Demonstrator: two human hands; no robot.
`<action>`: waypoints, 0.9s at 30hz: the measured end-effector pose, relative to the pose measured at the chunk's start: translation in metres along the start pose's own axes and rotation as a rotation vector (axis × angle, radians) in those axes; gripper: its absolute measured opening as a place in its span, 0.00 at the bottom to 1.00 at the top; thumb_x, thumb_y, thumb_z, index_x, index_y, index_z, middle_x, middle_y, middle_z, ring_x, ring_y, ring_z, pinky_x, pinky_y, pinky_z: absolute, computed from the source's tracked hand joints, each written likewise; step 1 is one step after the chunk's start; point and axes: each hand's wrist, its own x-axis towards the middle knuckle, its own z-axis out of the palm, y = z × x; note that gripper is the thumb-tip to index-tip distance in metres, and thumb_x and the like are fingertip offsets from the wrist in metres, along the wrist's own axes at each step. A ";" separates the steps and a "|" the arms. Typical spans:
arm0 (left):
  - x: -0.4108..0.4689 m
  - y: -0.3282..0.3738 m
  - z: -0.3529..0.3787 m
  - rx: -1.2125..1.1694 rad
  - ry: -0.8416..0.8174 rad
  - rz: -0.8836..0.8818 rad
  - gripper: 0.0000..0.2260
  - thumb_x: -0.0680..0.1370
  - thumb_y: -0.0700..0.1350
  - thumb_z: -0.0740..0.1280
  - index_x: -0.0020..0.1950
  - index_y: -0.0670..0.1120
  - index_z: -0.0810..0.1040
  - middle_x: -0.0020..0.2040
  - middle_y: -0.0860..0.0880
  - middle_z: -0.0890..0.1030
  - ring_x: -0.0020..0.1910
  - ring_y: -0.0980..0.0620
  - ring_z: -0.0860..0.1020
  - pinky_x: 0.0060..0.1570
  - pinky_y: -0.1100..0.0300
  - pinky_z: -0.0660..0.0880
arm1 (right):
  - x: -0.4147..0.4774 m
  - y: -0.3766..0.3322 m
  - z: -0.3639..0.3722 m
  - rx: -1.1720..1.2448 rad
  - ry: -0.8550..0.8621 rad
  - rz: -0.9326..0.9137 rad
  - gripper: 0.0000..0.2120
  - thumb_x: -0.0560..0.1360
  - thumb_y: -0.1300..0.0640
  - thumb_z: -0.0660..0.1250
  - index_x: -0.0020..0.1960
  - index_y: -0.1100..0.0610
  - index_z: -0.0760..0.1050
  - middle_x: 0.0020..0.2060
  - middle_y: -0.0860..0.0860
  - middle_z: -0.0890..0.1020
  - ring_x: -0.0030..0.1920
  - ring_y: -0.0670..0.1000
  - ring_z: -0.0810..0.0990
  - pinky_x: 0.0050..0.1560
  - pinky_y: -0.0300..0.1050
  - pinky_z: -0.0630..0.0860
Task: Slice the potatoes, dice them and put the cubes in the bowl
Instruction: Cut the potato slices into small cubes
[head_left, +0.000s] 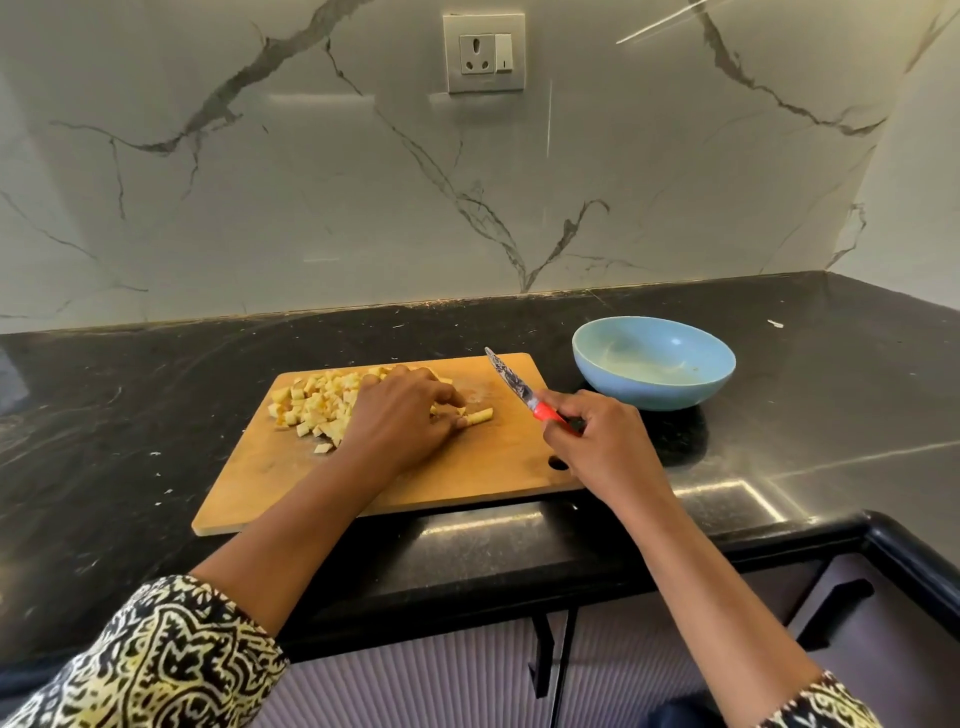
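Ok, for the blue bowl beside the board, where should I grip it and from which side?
Take the blue bowl by its rim on the near-left side, facing the cutting board: thumb inside, fingers under the outward-curving wall. It stands upright and looks empty, so a rim pinch should hold. The right hand grips the knife, so use the left hand after it releases the potato strip.

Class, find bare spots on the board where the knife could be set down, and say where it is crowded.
Bare: near-left corner of the board, in front of cubes; the patch between left hand and right hand. Crowded: far side, with cubes and strip.
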 end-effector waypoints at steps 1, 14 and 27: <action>0.001 -0.001 0.000 0.008 0.002 0.003 0.15 0.78 0.60 0.62 0.62 0.58 0.76 0.62 0.54 0.76 0.60 0.53 0.71 0.57 0.53 0.67 | 0.000 0.000 0.001 0.012 0.005 0.002 0.15 0.76 0.56 0.68 0.62 0.49 0.79 0.35 0.50 0.77 0.30 0.47 0.74 0.36 0.47 0.81; 0.009 -0.004 0.001 0.162 0.005 0.181 0.15 0.80 0.55 0.58 0.63 0.55 0.77 0.59 0.54 0.80 0.57 0.54 0.76 0.58 0.56 0.66 | -0.002 0.007 -0.002 0.058 0.029 0.075 0.15 0.76 0.55 0.68 0.62 0.48 0.78 0.34 0.42 0.78 0.31 0.44 0.75 0.39 0.44 0.78; 0.022 -0.005 0.001 0.012 -0.142 0.135 0.15 0.77 0.60 0.63 0.60 0.57 0.79 0.63 0.57 0.76 0.59 0.55 0.71 0.49 0.58 0.64 | -0.003 0.007 -0.005 0.092 0.030 0.129 0.14 0.76 0.53 0.68 0.62 0.48 0.78 0.35 0.42 0.80 0.29 0.43 0.74 0.39 0.47 0.79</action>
